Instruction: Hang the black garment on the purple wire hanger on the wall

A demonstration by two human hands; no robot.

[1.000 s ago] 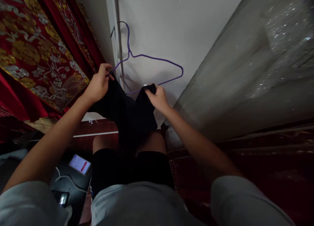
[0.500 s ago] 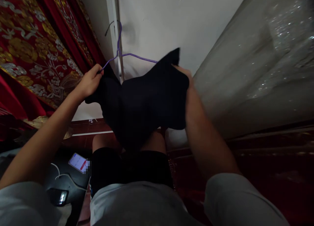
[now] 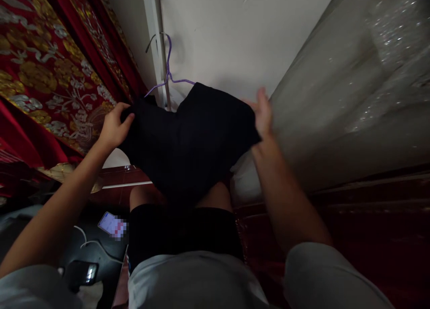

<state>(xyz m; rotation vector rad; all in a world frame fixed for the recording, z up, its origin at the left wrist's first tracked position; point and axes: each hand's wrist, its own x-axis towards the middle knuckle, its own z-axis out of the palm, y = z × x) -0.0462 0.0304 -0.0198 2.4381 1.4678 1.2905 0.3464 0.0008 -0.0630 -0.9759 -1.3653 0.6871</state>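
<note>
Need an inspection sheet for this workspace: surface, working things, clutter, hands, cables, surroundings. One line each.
Surface: dark surface, lower left.
Working things: purple hanger, hook at pale post; black garment covers its lower part.
Clutter: lit phone and dark device on the dark surface.
Hands: left hand pinches the garment's left edge; right hand at its right edge, partly covered by cloth, grip unclear.
Cables: white cable, curved beside the phone.
Surroundings: red-and-gold fabric left, pale wall ahead, shiny grey sheeting right.

dim light | pale wall (image 3: pixel 228 27) | red floral drape (image 3: pixel 50 71) | dark red floor (image 3: pixel 112 195)
</note>
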